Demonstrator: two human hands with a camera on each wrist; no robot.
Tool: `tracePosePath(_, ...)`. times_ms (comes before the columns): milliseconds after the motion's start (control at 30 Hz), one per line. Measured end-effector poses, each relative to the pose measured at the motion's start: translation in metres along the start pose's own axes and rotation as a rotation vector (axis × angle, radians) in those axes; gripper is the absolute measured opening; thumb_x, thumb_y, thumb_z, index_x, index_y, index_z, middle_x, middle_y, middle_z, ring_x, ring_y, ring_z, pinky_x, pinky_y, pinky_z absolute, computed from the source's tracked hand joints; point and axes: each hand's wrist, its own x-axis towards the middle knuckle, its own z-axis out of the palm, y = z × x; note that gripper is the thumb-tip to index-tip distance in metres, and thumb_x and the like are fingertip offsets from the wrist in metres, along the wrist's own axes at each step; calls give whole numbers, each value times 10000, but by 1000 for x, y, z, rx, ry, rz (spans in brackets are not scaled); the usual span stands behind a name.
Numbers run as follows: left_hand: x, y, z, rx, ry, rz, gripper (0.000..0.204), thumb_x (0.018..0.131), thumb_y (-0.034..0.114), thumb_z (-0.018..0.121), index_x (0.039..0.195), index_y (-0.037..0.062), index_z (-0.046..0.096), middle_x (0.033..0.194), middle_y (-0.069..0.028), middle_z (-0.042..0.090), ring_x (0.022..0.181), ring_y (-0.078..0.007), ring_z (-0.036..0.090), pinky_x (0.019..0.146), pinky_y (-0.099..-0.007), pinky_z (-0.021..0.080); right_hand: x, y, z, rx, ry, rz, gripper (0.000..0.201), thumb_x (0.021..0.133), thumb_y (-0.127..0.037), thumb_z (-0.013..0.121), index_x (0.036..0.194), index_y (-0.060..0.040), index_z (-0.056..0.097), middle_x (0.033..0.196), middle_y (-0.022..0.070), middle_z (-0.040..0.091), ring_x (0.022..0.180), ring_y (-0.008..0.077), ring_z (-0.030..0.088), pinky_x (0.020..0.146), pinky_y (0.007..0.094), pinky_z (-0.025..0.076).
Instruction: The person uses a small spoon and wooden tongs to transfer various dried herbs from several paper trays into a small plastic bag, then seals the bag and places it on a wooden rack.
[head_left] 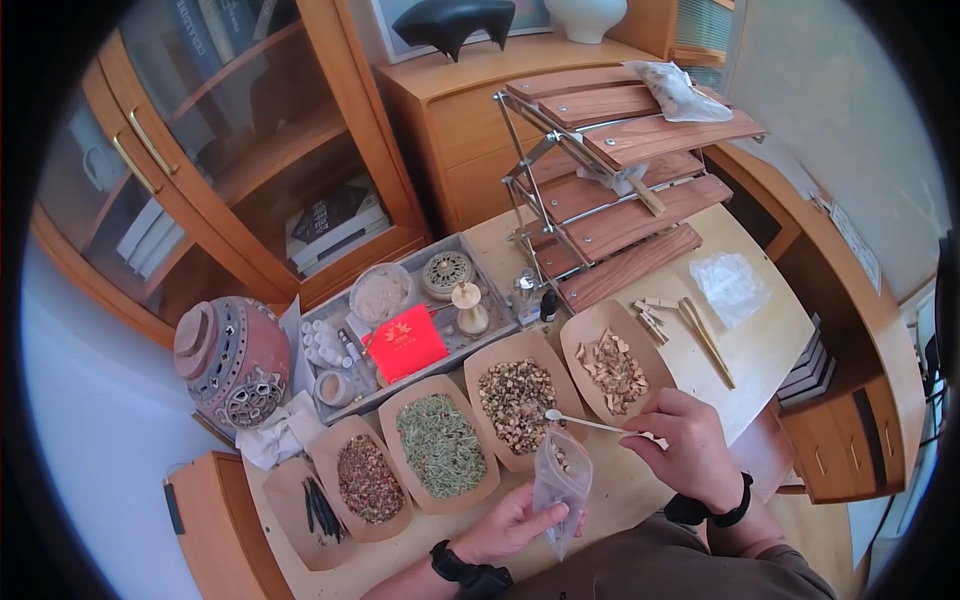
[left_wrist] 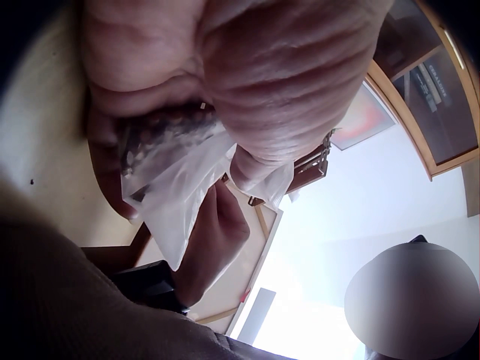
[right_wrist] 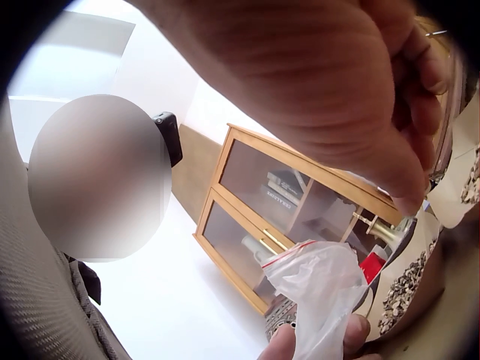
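Note:
My left hand [head_left: 512,528] grips a clear zip bag [head_left: 560,490], thumb across its front, mouth upward. Dried bits [left_wrist: 161,139] show inside the bag in the left wrist view. Between thumb and fingers, my right hand [head_left: 692,450] pinches a small white spoon [head_left: 592,424]. The spoon's bowl is just above the bag's mouth, overlapping the edge of a paper tray [head_left: 474,376] of chopped brown-and-tan dried pieces [head_left: 517,400]. Beside it, another tray holds pale wood-like chips [head_left: 612,372]. To the left are trays of green dried herb [head_left: 440,447], reddish-brown mix [head_left: 370,480] and dark sticks [head_left: 321,508].
A grey tray [head_left: 500,326] behind carries a red packet [head_left: 406,344], a brass stand [head_left: 470,312] and small jars. Tweezers [head_left: 706,343], short sticks [head_left: 652,318] and a clear plastic bag [head_left: 728,288] lie at right. A slatted wooden rack [head_left: 640,210] and a pierced clay pot [head_left: 232,360] stand farther back.

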Motion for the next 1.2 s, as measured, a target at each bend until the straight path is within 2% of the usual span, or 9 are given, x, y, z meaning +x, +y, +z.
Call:
tracePosePath(167,1,1,0,5,-12,3,378,1135,259,565,1412,2,549,1231,-106,691,1144,-221,684,1025,-414,546,14,3,27,-34,-56,-29,136,773,-104,854,893,-65,802,846,82,691,797,295,706,697,408,573)
tracePosePath(333,1,-2,-3,3,-42,32,420,1136,251,561,1473,7,505,1249,-103,680,1148,-216,676,1034,-414,540,28,7,56,-13,18,-98,160,757,-83,875,904,-69,815,855,76,701,762,294,704,674,389,566)
tracePosePath(467,1,-1,-1,-9,-26,31,441,1137,252,559,1496,8,485,1252,-102,675,1151,-216,673,1038,-414,538,30,6,61,45,63,-58,143,772,-95,855,906,-68,816,849,86,708,785,305,708,702,406,573)
tracePosePath(633,1,-1,-3,-8,-41,27,420,1136,258,563,1467,7,502,1254,-104,676,1153,-222,674,1035,-419,539,27,5,56,309,47,141,141,813,-42,870,943,-33,816,869,88,715,746,237,724,658,343,585)
tracePosePath(733,1,-3,-3,-28,-9,22,404,1135,264,563,1446,10,518,1253,-105,676,1155,-224,675,1031,-420,542,25,7,52,328,50,146,143,833,-30,868,965,-19,812,884,80,710,731,204,720,638,314,583)
tracePosePath(967,1,-6,-7,-62,-2,14,416,1136,306,557,1433,17,533,1256,-101,679,1142,-220,679,1017,-423,549,15,17,37,351,81,118,166,836,-21,869,993,-22,815,892,76,703,735,186,710,637,297,573)
tracePosePath(1033,2,-8,-8,-141,0,34,376,1142,259,557,1420,7,546,1270,-92,683,1139,-197,690,1038,-411,561,12,14,26,387,103,128,169,830,-1,872,989,-25,817,887,73,703,741,169,701,641,284,568)
tracePosePath(1200,2,-10,-8,-195,12,38,377,1140,256,559,1432,18,540,1282,-98,685,1144,-212,693,1033,-423,567,1,7,-2,328,129,94,202,806,15,887,992,-31,821,881,64,706,740,160,683,645,277,552)
